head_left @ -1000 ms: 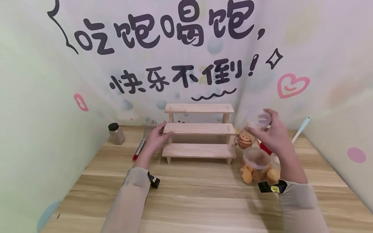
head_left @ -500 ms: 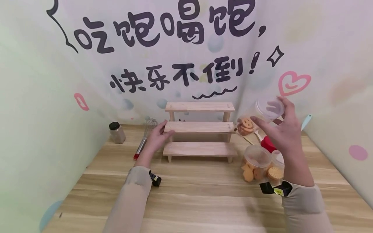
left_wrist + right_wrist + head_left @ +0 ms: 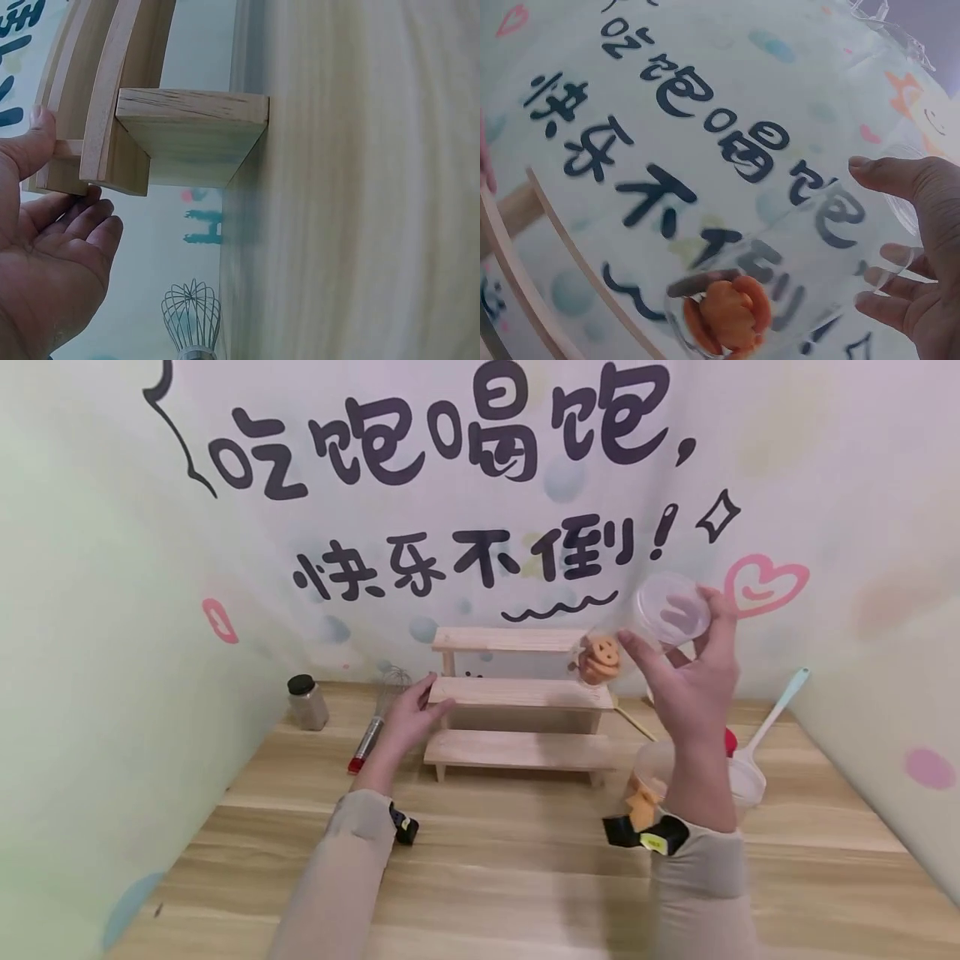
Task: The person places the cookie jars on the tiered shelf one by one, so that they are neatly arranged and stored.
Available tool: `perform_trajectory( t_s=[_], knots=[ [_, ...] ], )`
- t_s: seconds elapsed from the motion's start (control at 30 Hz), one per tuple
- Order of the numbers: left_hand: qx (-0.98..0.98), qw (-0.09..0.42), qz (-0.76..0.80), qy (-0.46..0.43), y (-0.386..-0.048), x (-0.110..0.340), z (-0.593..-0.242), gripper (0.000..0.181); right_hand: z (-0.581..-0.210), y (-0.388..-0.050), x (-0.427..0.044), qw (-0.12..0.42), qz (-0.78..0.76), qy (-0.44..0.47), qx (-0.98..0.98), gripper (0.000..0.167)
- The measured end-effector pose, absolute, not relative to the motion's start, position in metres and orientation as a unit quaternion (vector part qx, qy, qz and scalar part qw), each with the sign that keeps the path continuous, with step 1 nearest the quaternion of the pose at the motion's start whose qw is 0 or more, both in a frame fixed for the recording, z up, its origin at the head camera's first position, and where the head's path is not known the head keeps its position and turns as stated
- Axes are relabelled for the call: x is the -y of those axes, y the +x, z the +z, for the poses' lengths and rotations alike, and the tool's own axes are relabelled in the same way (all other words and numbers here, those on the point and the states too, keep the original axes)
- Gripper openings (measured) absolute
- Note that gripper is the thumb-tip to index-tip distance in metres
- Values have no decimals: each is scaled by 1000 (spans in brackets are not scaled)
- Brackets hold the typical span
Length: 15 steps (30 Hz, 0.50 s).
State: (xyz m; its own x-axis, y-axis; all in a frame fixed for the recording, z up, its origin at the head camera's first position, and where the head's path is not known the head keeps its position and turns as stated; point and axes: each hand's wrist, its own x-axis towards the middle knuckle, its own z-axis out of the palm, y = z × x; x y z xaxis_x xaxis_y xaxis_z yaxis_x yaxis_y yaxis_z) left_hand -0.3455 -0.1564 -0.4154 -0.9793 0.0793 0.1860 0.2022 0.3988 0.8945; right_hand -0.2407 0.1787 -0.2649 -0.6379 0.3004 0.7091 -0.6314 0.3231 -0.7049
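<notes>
My right hand (image 3: 693,689) grips a clear plastic jar (image 3: 671,610) near its lid, thumb on one side and fingers on the other. The jar is raised and tilted, with its bottom towards the shelf. Orange cookies (image 3: 724,315) lie in its bottom end; in the head view they overlap the right end of the shelf's upper tiers. A three-tier wooden shelf (image 3: 517,747) stands against the back. My left hand (image 3: 407,722) holds the left end of its middle board (image 3: 517,692), thumb above and fingers below, as the left wrist view also shows.
Left of the shelf are a black-lidded jar (image 3: 306,703) and a whisk (image 3: 367,739). To the right, another cookie jar (image 3: 645,802) is partly hidden by my right arm. Beyond it lie a white ladle (image 3: 747,777) with a blue-tipped handle, a red object (image 3: 730,742) and a thin stick (image 3: 636,722).
My right hand has lifted the jar off the right side, higher, then moved it left towards the shelf's upper tiers. My left hand keeps its place on the middle board.
</notes>
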Motion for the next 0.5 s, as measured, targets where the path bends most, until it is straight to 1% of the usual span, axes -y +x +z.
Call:
perform_trajectory(
  t_s=[0.1,0.23,0.37,0.5],
  knots=[
    [833,64,-542,-87,-345,158,-416,80,-264,-254,-150,397,608,150,671,77],
    [837,78,-536,-82,-346,158,-414,79,-266,-273,-115,384,646,199,629,80],
    [841,81,-530,-73,-346,156,-416,79,-279,-301,-89,381,647,221,623,86],
    [838,84,-536,-65,-346,157,-420,77,-297,-325,-70,361,629,240,645,91]
  ],
)
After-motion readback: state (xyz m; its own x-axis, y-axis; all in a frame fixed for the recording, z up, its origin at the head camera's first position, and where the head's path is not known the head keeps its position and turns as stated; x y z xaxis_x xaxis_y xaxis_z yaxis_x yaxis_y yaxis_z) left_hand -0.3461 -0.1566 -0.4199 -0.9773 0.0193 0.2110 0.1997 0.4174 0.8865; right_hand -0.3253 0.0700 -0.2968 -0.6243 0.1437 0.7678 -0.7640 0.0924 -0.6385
